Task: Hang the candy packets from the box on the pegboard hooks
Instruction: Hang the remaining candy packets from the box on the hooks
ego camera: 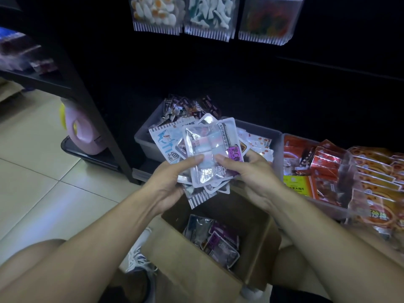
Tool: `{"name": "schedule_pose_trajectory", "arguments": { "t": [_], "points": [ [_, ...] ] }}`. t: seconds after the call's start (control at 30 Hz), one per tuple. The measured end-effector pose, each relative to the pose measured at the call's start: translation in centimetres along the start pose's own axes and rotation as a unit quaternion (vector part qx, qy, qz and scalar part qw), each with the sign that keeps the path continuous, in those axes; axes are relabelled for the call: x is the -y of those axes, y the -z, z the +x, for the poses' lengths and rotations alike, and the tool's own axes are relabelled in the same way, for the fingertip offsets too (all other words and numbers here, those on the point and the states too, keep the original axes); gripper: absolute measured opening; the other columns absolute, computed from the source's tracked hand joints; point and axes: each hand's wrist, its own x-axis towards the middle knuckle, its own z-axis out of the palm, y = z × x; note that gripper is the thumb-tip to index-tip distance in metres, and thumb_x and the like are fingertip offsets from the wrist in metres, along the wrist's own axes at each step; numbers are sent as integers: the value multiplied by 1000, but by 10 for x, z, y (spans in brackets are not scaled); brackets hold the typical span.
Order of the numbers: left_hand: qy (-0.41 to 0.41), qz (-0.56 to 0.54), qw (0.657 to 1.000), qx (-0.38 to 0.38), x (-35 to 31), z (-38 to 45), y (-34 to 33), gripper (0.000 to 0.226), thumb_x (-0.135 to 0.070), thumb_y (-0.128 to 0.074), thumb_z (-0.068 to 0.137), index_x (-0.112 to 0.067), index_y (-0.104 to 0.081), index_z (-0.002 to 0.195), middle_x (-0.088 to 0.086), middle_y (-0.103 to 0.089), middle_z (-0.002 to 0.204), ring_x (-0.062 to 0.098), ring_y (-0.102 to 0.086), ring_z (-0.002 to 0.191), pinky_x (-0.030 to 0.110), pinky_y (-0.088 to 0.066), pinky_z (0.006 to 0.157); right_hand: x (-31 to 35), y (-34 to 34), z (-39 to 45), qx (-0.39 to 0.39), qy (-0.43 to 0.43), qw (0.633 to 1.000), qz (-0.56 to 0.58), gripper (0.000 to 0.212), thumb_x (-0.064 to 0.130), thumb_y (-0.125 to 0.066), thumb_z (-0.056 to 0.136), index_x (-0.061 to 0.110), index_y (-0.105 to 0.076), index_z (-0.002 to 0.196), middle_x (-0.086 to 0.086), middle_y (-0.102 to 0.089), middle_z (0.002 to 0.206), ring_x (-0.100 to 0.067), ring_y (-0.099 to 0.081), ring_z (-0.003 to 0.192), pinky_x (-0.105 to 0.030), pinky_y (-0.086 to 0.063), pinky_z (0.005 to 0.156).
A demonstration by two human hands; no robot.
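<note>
Both hands, left hand point(169, 174) and right hand point(249, 171), grip a glossy packet stack point(202, 154) above the open cardboard box point(188, 274) at 6 o'clock; dark open space at 12.

– The candy packets point(207, 154) at frame centre?
– Glossy clear plastic film, crinkled, catching glare.
– The box point(196, 270) below them?
– Matt brown cardboard.
– Lower-left floor tiles point(32, 182)?
– Smooth, slightly shiny. The grey bin point(146, 138) looks like matt plastic.

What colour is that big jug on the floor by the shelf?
The jug is pale pink with a yellow cap, seen in the head view.
</note>
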Motion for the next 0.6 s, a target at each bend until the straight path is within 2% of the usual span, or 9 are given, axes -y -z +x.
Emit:
{"name": "schedule_pose_trajectory", "arguments": {
  "t": [0.1, 0.17, 0.27, 0.3, 0.33, 0.4, 0.47, 0.6],
  "points": [
    [4, 8, 1000, -2, -3, 2, 1, 45, -9, -76, 88, -4, -65, 132, 14, -82, 105, 28, -81, 85, 37, -63, 56, -1, -3, -2, -10, 14, 1000, -17, 32, 14, -90, 77, 14, -70, 102, -6, -82, 94, -18, -76, 75, -35, -63, 66],
    [-10, 30, 999, -6, -2, 3, 1, 42, -14, -78, 86, -9, -67, 126, 5, -84, 90, 23, -81, 78, 36, -63, 56, -3, -4, -2, -15, 24, 999, -36, 37, 11, -90, 77, 13, -69, 107, -5, -82, 94, -19, -79, 79, -37, -66, 68],
    [-44, 68, 997, -17, 5, 4, 1, 61, -21, -87, 67, -15, -70, 125, 9, -82, 109, 31, -80, 101, 51, -64, 83, -8, -6, -3, 5, 32, 997, -73, 54, 8, -92, 73, 13, -66, 119, -5, -81, 99, -20, -80, 85, -35, -65, 70],
    [-51, 73, 996, -25, 8, 5, 2, 62, -18, -88, 66, -15, -70, 125, 11, -82, 112, 33, -80, 102, 52, -64, 87, -10, -6, -3, 8, 33, 995, -89, 59, 9, -94, 71, 14, -64, 122, -5, -81, 100, -19, -80, 87, -33, -64, 73],
    [-55, 76, 995, -38, 9, 6, 2, 58, -13, -88, 69, -14, -69, 124, 10, -82, 111, 32, -80, 99, 50, -66, 84, -13, -6, -1, 9, 32, 994, -106, 64, 11, -95, 68, 15, -63, 124, -4, -81, 102, -17, -80, 88, -31, -64, 77],
    [-52, 78, 993, -66, 10, 9, 5, 51, -3, -86, 79, -13, -68, 126, 8, -83, 104, 29, -82, 91, 43, -67, 72, -15, -7, 2, 23, 21, 990, -134, 77, 21, -100, 62, 18, -57, 126, -2, -79, 109, -17, -79, 95, -33, -62, 89],
    [-45, 82, 992, -83, 9, 10, 8, 46, -2, -83, 84, -13, -66, 126, 6, -84, 99, 27, -82, 86, 39, -66, 64, -15, -8, 8, 30, 2, 988, -153, 87, 37, -101, 57, 23, -54, 129, -1, -77, 117, -19, -76, 104, -41, -58, 100],
    [-35, 83, 991, -103, 6, 16, 17, 38, -8, -82, 88, -16, -67, 121, 3, -84, 97, 23, -82, 81, 35, -64, 59, -17, -5, 25, 33, -40, 992, -111, 73, 64, -84, 75, 26, -56, 131, 0, -75, 122, -26, -74, 111, -56, -55, 104]
  ]
}}
